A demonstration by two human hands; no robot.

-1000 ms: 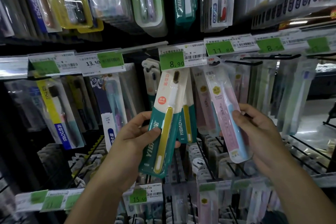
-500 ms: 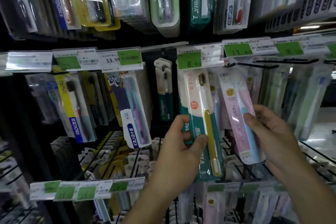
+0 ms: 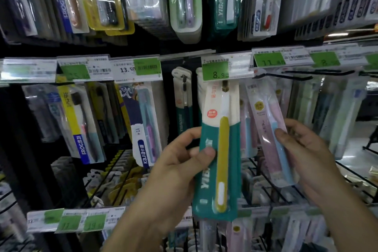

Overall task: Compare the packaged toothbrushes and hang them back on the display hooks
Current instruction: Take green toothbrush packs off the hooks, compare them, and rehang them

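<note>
My left hand (image 3: 180,161) pinches a teal and cream toothbrush pack (image 3: 219,145) with a yellow-handled brush, thumb on its front. The pack stands upright with its top tucked behind the 8.9 price tag (image 3: 215,70). My right hand (image 3: 304,149) grips a clear pink pack (image 3: 270,129) holding a pink and blue brush, tilted with its top leaning left toward the row under the 11.40 tag (image 3: 270,59). A bare black display hook (image 3: 286,76) sticks out above that pack. Whether either pack hangs on a hook is hidden.
Rows of packaged toothbrushes hang above and on both sides, among them a Kajia pack (image 3: 143,120) and a yellow Frog pack (image 3: 79,120). A lower price rail (image 3: 75,221) runs below my hands. Black wire hooks (image 3: 272,190) jut out at lower right.
The view has shifted left, so both packs sit further right in frame. My left hand has raised the teal pack up against the 8.9 tag. The pink pack stays held at the right.
</note>
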